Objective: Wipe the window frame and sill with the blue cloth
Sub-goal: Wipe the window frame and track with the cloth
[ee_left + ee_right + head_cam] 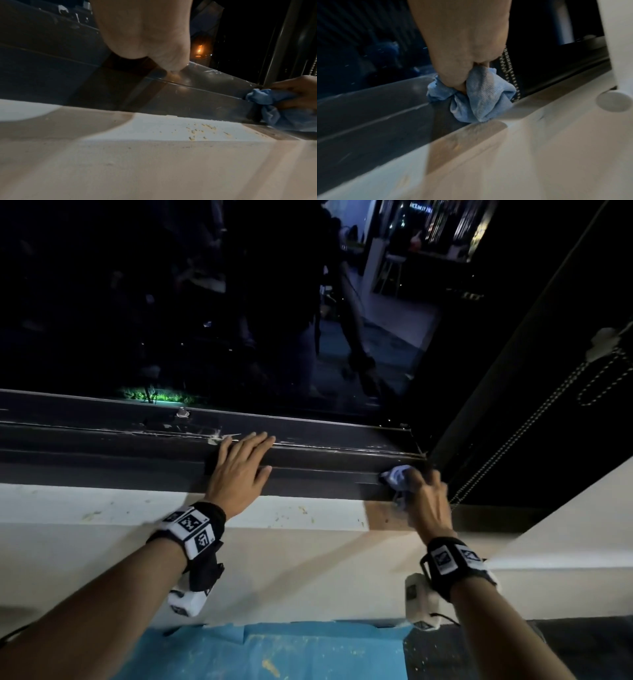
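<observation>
white sill [102, 505] speckled with yellowish crumbs [202, 129]; blue cloth [481, 94] touches it.

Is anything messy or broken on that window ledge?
Yes. Yellowish crumbs lie scattered on the white sill, unwiped. The dark window frame has white scrapes and a chipped-looking smear beside the left hand. The right hand grips the blue cloth in the corner.

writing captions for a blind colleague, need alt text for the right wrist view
The right hand grips a bunched blue cloth against the dark window frame, at its corner above the pale sill. A beaded metal chain hangs just behind the cloth, and dark glass fills the upper left.
</observation>
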{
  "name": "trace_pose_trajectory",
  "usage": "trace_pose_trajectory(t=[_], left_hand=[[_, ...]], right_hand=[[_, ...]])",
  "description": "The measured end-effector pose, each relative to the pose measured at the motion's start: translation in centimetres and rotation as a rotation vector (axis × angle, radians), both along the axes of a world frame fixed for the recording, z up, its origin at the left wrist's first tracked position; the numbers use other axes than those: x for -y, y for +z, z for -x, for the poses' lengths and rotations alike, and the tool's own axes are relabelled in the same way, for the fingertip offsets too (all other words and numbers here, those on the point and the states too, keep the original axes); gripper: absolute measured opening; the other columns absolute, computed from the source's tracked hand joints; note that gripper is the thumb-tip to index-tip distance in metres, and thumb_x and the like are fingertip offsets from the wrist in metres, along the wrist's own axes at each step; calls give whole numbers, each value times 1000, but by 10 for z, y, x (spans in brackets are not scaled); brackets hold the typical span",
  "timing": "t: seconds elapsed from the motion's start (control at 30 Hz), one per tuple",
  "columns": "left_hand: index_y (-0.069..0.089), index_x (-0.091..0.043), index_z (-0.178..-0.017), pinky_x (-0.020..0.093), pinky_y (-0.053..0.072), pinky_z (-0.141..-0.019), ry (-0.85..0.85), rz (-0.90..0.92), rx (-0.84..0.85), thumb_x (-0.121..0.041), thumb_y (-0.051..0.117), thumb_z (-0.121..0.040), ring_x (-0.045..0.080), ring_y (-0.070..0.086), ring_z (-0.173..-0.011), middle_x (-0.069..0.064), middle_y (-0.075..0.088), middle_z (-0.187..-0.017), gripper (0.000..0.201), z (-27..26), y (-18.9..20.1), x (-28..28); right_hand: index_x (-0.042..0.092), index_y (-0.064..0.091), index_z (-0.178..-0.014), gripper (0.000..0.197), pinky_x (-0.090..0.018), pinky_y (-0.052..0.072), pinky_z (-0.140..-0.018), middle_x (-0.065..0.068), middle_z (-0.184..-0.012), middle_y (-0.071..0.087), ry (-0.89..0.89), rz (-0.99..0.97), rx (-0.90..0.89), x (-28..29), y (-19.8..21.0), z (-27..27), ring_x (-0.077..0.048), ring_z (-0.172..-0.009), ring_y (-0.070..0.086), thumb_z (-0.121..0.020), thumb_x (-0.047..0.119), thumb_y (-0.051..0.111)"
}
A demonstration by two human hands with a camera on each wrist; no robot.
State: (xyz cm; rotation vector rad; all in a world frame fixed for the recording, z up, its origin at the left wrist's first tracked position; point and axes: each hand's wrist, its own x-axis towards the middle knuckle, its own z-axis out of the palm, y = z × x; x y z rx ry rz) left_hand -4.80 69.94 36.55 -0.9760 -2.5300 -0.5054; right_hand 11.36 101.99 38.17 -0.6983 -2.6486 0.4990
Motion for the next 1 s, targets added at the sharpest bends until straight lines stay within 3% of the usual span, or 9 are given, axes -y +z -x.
trace_pose_trajectory(t=[0.13, 0.27, 0.37, 0.43, 0.5, 0.6, 0.67, 0.8, 1.0], left_hand=[[35, -20, -144, 46, 9, -115, 2, -32, 4, -31, 46, -93, 22, 33, -137, 3, 41, -146, 53, -1, 2, 0], [36, -20, -143, 46, 8, -115, 6, -55, 11, -25, 55, -92, 22, 33, -137, 4, 41, -146, 55, -2, 5, 0], [35, -21, -143, 45, 8, -115, 17, -52, 17, -24, 55, -92, 20, 32, -138, 3, 40, -146, 55, -2, 6, -1], [35, -21, -144, 44, 8, -115, 16, -51, 21, -24, 55, -92, 19, 31, -138, 2, 40, -147, 55, -2, 6, -1], [35, -22, -144, 44, 8, -115, 11, -52, 21, -24, 54, -93, 19, 31, -138, 2, 40, -147, 55, -2, 7, 1], [33, -23, -145, 42, 7, -116, 11, -43, 33, -25, 53, -94, 18, 30, -139, 0, 38, -148, 55, -2, 9, 1], [33, -24, -145, 41, 7, -116, 19, -42, 35, -27, 52, -94, 16, 29, -139, -1, 37, -148, 55, -2, 9, 1], [33, -24, -144, 41, 9, -115, 22, -41, 30, -30, 54, -93, 16, 30, -138, -2, 38, -148, 56, -2, 8, 1], [33, -24, -144, 44, 10, -116, 35, -31, 32, -37, 49, -92, 16, 31, -138, -1, 39, -147, 56, -2, 7, -1]], right_hand=[[15, 54, -121, 38, -36, 42, -86, -10, -113, 40, -295, 201, -34, -27, 10, -4, -44, -106, 49, -84, 21, 61], [2, 49, -121, 38, -44, 40, -90, -27, -124, 38, -229, 196, -86, 20, 4, 7, -46, -107, 46, -84, 4, 56], [10, 56, -119, 31, -31, 40, -86, -12, -121, 45, -34, 376, -142, 55, 0, 13, -35, -111, 46, -91, 9, 44], [7, 59, -117, 29, -14, 42, -78, 9, -99, 49, 116, 479, -148, 60, 8, 14, -29, -108, 47, -92, 7, 45], [2, 60, -115, 32, 0, 37, -69, 14, -93, 46, 123, 441, -160, 50, 22, 10, -25, -98, 49, -86, -4, 50], [7, 58, -117, 44, -30, 43, -90, -13, -117, 48, -150, 200, -178, 21, 26, 2, -33, -106, 48, -75, -5, 62], [4, 53, -122, 46, -45, 44, -90, -22, -123, 43, -296, 142, -41, 12, 21, 4, -41, -108, 45, -78, -2, 64], [-2, 52, -121, 38, -47, 37, -94, -25, -130, 39, -330, 160, -12, 28, 13, 20, -44, -114, 38, -85, -10, 42], [1, 55, -117, 42, -39, 40, -91, -22, -131, 42, -140, 41, -61, 80, -8, 34, -38, -113, 35, -79, -14, 46]])
